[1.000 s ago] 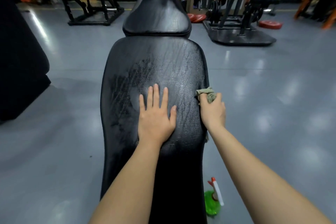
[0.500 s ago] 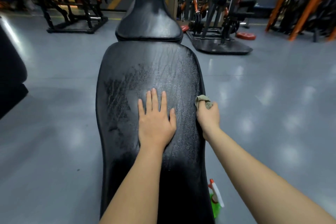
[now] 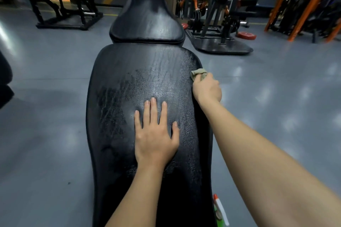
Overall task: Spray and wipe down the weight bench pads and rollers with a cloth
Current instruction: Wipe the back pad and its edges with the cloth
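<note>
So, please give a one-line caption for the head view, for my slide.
Bench cleaning: left hand flat on the long bench pad, right hand holding a cloth at its right edge.

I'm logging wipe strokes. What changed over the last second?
The right hand, gripping the cloth, slid forward along the right edge of the long pad, toward the small pad. The left hand stayed flat on the long pad; the spray bottle stayed on the floor.

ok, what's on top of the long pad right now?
The left hand lies flat on the long pad; the right hand grips a cloth at its right edge. The pad under the palm is hidden.
</note>
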{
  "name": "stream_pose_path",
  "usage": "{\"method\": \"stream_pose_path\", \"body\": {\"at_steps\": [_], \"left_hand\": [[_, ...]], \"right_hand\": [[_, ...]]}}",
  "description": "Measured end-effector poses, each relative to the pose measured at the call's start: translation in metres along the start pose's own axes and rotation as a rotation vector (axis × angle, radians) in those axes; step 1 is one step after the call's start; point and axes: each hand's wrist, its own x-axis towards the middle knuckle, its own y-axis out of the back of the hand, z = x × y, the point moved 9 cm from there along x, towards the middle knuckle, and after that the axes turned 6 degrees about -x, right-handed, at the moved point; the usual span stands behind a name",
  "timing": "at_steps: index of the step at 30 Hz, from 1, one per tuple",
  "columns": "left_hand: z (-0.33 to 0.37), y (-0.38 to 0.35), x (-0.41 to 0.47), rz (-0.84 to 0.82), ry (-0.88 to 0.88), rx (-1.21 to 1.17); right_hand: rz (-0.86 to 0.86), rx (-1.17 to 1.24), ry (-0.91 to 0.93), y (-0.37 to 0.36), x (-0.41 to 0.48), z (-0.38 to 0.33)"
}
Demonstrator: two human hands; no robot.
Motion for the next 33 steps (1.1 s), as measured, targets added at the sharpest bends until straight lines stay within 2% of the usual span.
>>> {"method": "stream_pose_path", "body": {"at_steps": [11, 15, 22, 25, 29, 33], "left_hand": [[0.003, 0.006, -0.002, -0.043, 0.006, 0.052], [0.004, 0.007, -0.006, -0.045, 0.007, 0.063], [0.004, 0.007, -0.005, -0.048, -0.002, 0.04], [0.004, 0.007, -0.003, -0.047, 0.004, 0.025], [0.002, 0.009, -0.003, -0.05, 0.004, 0.014], [0.001, 0.006, -0.003, -0.02, 0.006, 0.016]], "right_hand": [[-0.223, -0.08, 0.067, 0.004, -0.143, 0.102], [-0.28, 0.053, 0.048, 0.004, -0.156, 0.106], [-0.143, 0.271, 0.019, 0.011, -0.122, 0.074], [-0.107, 0.243, 0.064, 0.012, -0.086, 0.042], [-0.143, 0.156, 0.148, 0.012, -0.036, -0.005], [-0.142, 0.141, 0.139, 0.002, -0.005, -0.012]]}}
